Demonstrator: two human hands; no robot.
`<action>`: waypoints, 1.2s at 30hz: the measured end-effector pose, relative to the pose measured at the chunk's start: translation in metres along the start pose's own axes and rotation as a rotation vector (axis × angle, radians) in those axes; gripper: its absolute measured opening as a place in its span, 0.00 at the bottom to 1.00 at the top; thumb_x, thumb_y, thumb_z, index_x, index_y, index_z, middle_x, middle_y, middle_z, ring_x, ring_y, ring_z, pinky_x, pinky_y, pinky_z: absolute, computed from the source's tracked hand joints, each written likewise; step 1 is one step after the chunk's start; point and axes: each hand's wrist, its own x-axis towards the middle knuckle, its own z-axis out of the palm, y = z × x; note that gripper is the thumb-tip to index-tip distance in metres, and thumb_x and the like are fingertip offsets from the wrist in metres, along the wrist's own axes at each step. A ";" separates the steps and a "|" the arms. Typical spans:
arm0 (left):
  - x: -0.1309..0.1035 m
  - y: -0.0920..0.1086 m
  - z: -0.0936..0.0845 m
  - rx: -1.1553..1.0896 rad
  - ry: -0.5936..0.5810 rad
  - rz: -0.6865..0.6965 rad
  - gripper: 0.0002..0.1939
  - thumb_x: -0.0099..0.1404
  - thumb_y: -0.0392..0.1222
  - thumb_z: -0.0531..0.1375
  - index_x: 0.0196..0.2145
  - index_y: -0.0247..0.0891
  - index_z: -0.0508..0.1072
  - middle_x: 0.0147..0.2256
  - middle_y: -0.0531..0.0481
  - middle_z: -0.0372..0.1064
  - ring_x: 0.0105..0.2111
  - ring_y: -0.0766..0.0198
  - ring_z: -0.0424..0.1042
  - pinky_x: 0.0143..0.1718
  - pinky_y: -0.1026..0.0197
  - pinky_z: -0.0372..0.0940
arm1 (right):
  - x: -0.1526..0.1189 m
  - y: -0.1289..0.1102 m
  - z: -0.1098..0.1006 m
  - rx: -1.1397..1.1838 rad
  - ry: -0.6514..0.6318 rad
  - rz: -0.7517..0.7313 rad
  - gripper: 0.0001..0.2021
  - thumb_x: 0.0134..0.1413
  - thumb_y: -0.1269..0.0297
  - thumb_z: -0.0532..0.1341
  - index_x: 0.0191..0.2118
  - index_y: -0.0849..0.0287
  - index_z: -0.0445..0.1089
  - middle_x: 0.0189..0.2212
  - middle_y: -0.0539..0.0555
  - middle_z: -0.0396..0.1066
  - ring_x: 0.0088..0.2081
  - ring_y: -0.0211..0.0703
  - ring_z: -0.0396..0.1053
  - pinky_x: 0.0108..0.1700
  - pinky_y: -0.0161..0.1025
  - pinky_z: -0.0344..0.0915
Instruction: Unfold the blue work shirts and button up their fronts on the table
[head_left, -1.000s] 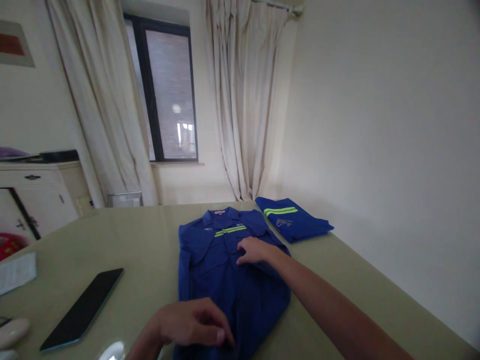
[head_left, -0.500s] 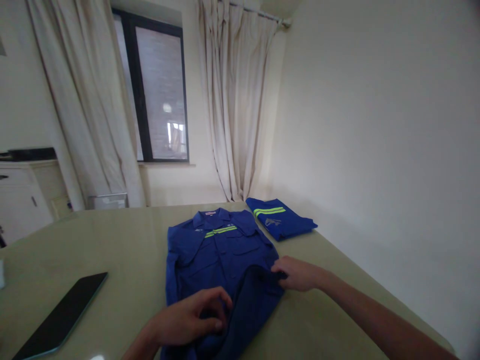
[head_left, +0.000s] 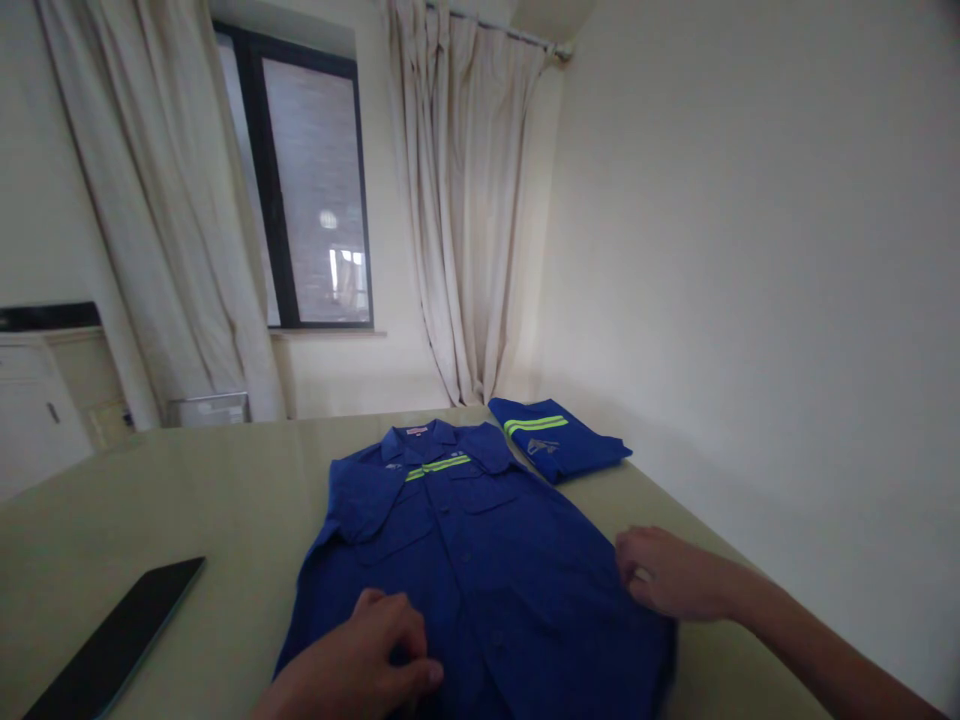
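Observation:
A blue work jacket [head_left: 457, 570] lies front up on the table, collar at the far end, with yellow-green reflective strips across the chest. Its sleeves look tucked in over the front, and its lower edge runs out of view. Over the lower left front is my left hand [head_left: 367, 650], its fingers curled and the thumb near the index finger; whatever is under the fingertips is hidden. At the jacket's right side edge, my right hand [head_left: 667, 575] is closed on the cloth, which looks blurred just below it.
A second blue garment [head_left: 559, 438], folded, lies beyond the jacket's right shoulder. On the left of the pale green table [head_left: 247, 500] rests a dark flat tablet-like device [head_left: 120, 635]. The white wall [head_left: 765, 330] runs along the right; curtains [head_left: 480, 220] and a window stand behind.
The jacket's lower part, folded up with its inside showing before, now lies spread toward me. My right hand has moved right and slightly nearer; my left hand has moved down and left.

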 end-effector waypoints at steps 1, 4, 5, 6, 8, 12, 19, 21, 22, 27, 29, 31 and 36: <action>-0.001 0.001 0.000 -0.040 0.000 0.021 0.23 0.65 0.63 0.60 0.29 0.41 0.77 0.35 0.51 0.76 0.41 0.58 0.72 0.54 0.56 0.60 | 0.004 -0.014 0.004 0.020 -0.077 -0.065 0.11 0.44 0.70 0.60 0.30 0.53 0.80 0.34 0.56 0.78 0.39 0.50 0.74 0.47 0.43 0.67; -0.006 0.007 -0.005 -0.271 -0.194 0.065 0.29 0.65 0.70 0.56 0.31 0.40 0.76 0.27 0.53 0.71 0.29 0.64 0.69 0.37 0.63 0.64 | 0.018 -0.060 0.023 0.136 -0.132 -0.193 0.18 0.62 0.61 0.56 0.53 0.55 0.76 0.52 0.60 0.74 0.54 0.52 0.71 0.59 0.47 0.63; -0.008 0.007 -0.006 -0.342 -0.280 0.052 0.30 0.65 0.71 0.54 0.35 0.40 0.76 0.26 0.54 0.71 0.26 0.66 0.68 0.32 0.65 0.63 | 0.023 -0.074 0.033 0.173 -0.163 -0.215 0.23 0.65 0.54 0.56 0.61 0.54 0.71 0.59 0.61 0.69 0.59 0.54 0.67 0.63 0.48 0.60; -0.009 0.007 -0.006 -0.390 -0.349 0.020 0.29 0.66 0.71 0.53 0.40 0.41 0.76 0.28 0.54 0.72 0.23 0.67 0.67 0.28 0.66 0.62 | 0.027 -0.088 0.043 0.187 -0.214 -0.220 0.29 0.64 0.47 0.58 0.67 0.52 0.64 0.65 0.61 0.62 0.65 0.57 0.61 0.66 0.51 0.56; -0.006 0.002 -0.003 -0.376 -0.376 -0.089 0.25 0.70 0.66 0.52 0.48 0.44 0.73 0.33 0.53 0.75 0.20 0.68 0.68 0.24 0.66 0.61 | 0.035 -0.110 0.068 0.158 -0.314 -0.188 0.41 0.58 0.37 0.61 0.72 0.47 0.53 0.73 0.62 0.47 0.72 0.65 0.46 0.69 0.61 0.48; 0.011 -0.026 0.011 0.119 0.082 -0.234 0.15 0.68 0.50 0.54 0.47 0.42 0.73 0.48 0.44 0.74 0.43 0.53 0.76 0.43 0.55 0.69 | 0.058 -0.134 0.113 0.045 -0.288 -0.105 0.44 0.59 0.31 0.55 0.74 0.45 0.45 0.75 0.62 0.34 0.73 0.72 0.29 0.67 0.75 0.30; 0.036 -0.083 0.007 0.525 0.455 -0.423 0.27 0.73 0.53 0.48 0.64 0.41 0.65 0.62 0.39 0.63 0.59 0.45 0.65 0.55 0.46 0.64 | 0.093 -0.142 0.152 0.023 -0.032 -0.110 0.40 0.62 0.30 0.48 0.73 0.44 0.50 0.74 0.64 0.42 0.73 0.71 0.36 0.66 0.77 0.32; 0.043 -0.093 -0.001 0.550 0.498 -0.457 0.26 0.75 0.46 0.44 0.64 0.38 0.64 0.60 0.38 0.66 0.57 0.49 0.68 0.55 0.49 0.65 | 0.105 -0.145 0.150 -0.010 0.014 -0.123 0.40 0.60 0.29 0.50 0.70 0.47 0.58 0.70 0.66 0.53 0.70 0.75 0.46 0.64 0.76 0.42; 0.048 -0.097 -0.005 0.538 0.514 -0.475 0.25 0.75 0.43 0.43 0.64 0.37 0.64 0.59 0.38 0.67 0.56 0.50 0.70 0.55 0.50 0.65 | 0.113 -0.145 0.146 -0.022 0.026 -0.143 0.39 0.60 0.29 0.50 0.67 0.49 0.62 0.67 0.67 0.60 0.67 0.74 0.53 0.63 0.73 0.49; 0.074 -0.110 -0.030 0.394 0.603 -0.604 0.22 0.73 0.45 0.48 0.60 0.40 0.67 0.51 0.38 0.75 0.46 0.43 0.77 0.50 0.42 0.67 | 0.179 -0.116 0.112 -0.041 0.102 -0.119 0.21 0.69 0.46 0.52 0.57 0.52 0.68 0.49 0.58 0.75 0.50 0.53 0.73 0.48 0.46 0.68; 0.083 -0.116 -0.038 0.353 0.649 -0.624 0.19 0.72 0.47 0.51 0.55 0.40 0.71 0.47 0.37 0.76 0.44 0.40 0.78 0.49 0.39 0.68 | 0.208 -0.094 0.103 -0.074 0.182 -0.026 0.18 0.67 0.59 0.58 0.60 0.52 0.66 0.54 0.57 0.72 0.53 0.51 0.71 0.49 0.42 0.67; 0.090 -0.124 -0.046 0.286 0.711 -0.626 0.14 0.69 0.46 0.53 0.45 0.41 0.75 0.43 0.38 0.78 0.44 0.39 0.78 0.49 0.38 0.67 | 0.232 -0.072 0.102 -0.086 0.232 0.035 0.20 0.63 0.67 0.61 0.60 0.54 0.66 0.58 0.59 0.68 0.57 0.51 0.67 0.52 0.42 0.65; 0.084 -0.152 -0.078 -0.044 0.979 -0.654 0.08 0.66 0.47 0.57 0.37 0.41 0.72 0.31 0.44 0.78 0.33 0.46 0.80 0.41 0.45 0.72 | 0.269 -0.037 0.114 -0.015 0.335 0.155 0.05 0.58 0.69 0.64 0.41 0.58 0.76 0.50 0.60 0.73 0.54 0.51 0.69 0.52 0.40 0.63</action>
